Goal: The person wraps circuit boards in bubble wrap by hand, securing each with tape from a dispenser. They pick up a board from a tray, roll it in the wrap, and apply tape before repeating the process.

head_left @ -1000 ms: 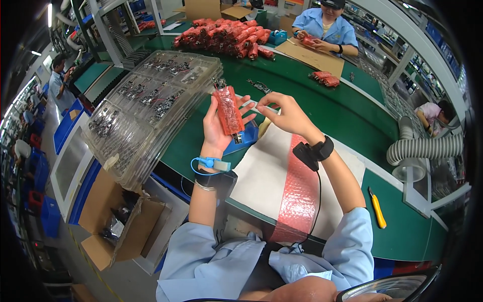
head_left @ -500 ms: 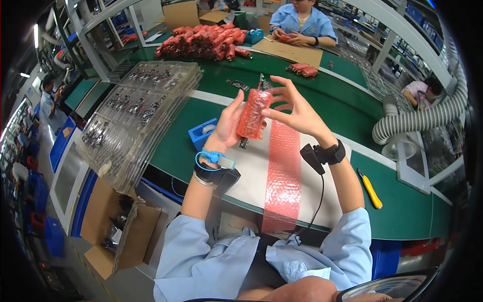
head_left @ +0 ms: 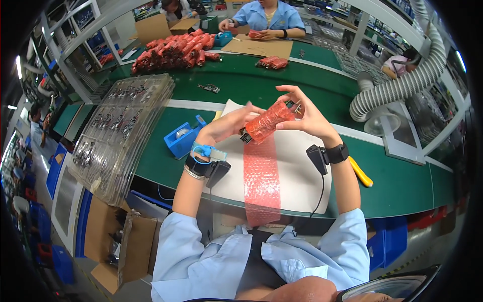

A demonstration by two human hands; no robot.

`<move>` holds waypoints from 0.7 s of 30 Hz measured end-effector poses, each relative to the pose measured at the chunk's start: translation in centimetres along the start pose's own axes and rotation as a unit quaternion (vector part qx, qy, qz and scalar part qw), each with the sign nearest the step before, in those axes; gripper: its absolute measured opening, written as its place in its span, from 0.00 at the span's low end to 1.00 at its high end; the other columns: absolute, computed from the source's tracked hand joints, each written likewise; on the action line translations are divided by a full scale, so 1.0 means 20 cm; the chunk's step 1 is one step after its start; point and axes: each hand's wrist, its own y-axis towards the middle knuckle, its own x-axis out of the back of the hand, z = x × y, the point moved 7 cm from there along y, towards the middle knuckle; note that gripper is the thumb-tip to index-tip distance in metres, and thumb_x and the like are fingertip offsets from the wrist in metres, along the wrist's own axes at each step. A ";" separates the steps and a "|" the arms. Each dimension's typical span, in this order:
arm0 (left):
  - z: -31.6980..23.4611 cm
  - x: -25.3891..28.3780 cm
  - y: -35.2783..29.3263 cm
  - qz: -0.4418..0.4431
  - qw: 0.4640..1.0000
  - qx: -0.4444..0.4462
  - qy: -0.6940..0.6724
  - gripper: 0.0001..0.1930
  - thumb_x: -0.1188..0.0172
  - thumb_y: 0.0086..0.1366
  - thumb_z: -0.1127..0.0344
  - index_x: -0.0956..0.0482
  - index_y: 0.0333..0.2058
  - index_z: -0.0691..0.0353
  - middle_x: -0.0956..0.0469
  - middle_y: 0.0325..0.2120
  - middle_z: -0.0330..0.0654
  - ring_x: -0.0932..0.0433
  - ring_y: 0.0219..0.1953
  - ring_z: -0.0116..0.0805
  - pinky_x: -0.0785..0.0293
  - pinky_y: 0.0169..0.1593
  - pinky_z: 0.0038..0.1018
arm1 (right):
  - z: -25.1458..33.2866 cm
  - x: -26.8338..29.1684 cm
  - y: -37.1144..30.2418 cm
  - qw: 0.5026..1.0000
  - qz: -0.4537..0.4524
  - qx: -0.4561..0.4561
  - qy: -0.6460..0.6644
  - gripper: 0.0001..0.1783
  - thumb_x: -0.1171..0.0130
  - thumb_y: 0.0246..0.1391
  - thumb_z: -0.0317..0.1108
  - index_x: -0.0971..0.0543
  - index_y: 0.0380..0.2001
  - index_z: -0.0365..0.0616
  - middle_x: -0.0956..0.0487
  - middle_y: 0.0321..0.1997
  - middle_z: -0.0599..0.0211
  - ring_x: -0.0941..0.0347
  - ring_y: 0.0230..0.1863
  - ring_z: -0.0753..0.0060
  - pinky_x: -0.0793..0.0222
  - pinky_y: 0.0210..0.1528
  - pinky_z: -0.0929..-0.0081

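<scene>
A bundle wrapped in red bubble wrap [head_left: 267, 124] is held above the bench, slanting up to the right. Dark electronic parts with metal pins stick out of both its ends. My left hand [head_left: 227, 125] grips the lower left end, its fingers partly hidden behind the wrap. At the upper right end, the thumb and fingers of my right hand [head_left: 311, 120] close around the bundle. Beneath it a flat strip of pink bubble wrap [head_left: 261, 178] runs over a white sheet [head_left: 304, 173] and past the bench's front edge. A blue tape dispenser [head_left: 181, 143] stands left of the sheet.
Stacked clear trays of parts [head_left: 113, 131] stand at the left. A loose dark part [head_left: 209, 88] lies beyond the sheet. Red-wrapped bundles [head_left: 176, 49] are heaped farther back, near a co-worker [head_left: 269, 20]. A yellow-handled tool [head_left: 361, 173] and ribbed hose [head_left: 397, 95] are at the right.
The bundle has turned from nearly upright to a rightward slant. My right hand has closed around its upper end. The whole view has shifted, moving the bench scene leftward.
</scene>
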 end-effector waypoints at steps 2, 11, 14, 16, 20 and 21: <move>0.05 -0.01 0.03 0.014 0.994 -0.014 0.110 0.30 0.50 0.67 0.44 0.33 0.55 0.65 0.26 0.50 0.45 0.28 0.53 0.32 0.35 0.56 0.26 | -0.01 0.05 -0.05 1.000 -0.015 0.002 -0.008 0.46 0.26 0.37 0.25 0.38 0.61 0.48 0.29 0.46 0.68 0.31 0.50 0.78 0.31 0.53 0.75; 0.16 -0.01 0.18 -0.035 0.956 -0.020 0.292 0.19 0.40 0.63 0.57 0.23 0.46 0.64 0.23 0.40 0.37 0.27 0.43 0.23 0.33 0.49 0.22 | 0.06 0.17 -0.26 0.967 -0.056 0.082 -0.233 0.40 0.27 0.38 0.32 0.33 0.57 0.44 0.28 0.53 0.63 0.29 0.53 0.66 0.35 0.59 0.65; 0.18 -0.02 0.24 -0.035 0.950 -0.026 0.309 0.17 0.41 0.64 0.57 0.22 0.44 0.65 0.22 0.38 0.36 0.27 0.41 0.22 0.32 0.46 0.21 | 0.09 0.11 -0.30 0.923 -0.043 0.105 -0.368 0.39 0.28 0.39 0.35 0.33 0.57 0.43 0.28 0.54 0.59 0.29 0.53 0.62 0.38 0.61 0.61; 0.17 -0.04 0.27 -0.036 0.947 -0.029 0.319 0.17 0.41 0.64 0.56 0.21 0.42 0.65 0.22 0.37 0.35 0.27 0.40 0.21 0.32 0.45 0.20 | 0.04 0.10 -0.29 0.909 -0.028 0.088 -0.407 0.36 0.29 0.39 0.37 0.30 0.53 0.42 0.25 0.49 0.57 0.27 0.50 0.60 0.39 0.61 0.60; 0.17 -0.05 0.29 -0.033 0.973 -0.030 0.227 0.16 0.43 0.65 0.58 0.22 0.42 0.65 0.23 0.36 0.35 0.27 0.39 0.20 0.30 0.43 0.19 | -0.05 0.10 -0.28 0.911 -0.018 0.046 -0.408 0.30 0.30 0.40 0.37 0.26 0.48 0.40 0.21 0.40 0.55 0.24 0.44 0.61 0.38 0.60 0.61; 0.18 -0.04 0.29 -0.040 0.979 -0.034 0.196 0.16 0.43 0.66 0.58 0.23 0.44 0.65 0.23 0.36 0.36 0.27 0.39 0.21 0.30 0.43 0.20 | -0.07 0.10 -0.28 0.915 -0.020 0.027 -0.402 0.28 0.30 0.41 0.37 0.25 0.46 0.40 0.20 0.38 0.55 0.23 0.42 0.61 0.37 0.59 0.63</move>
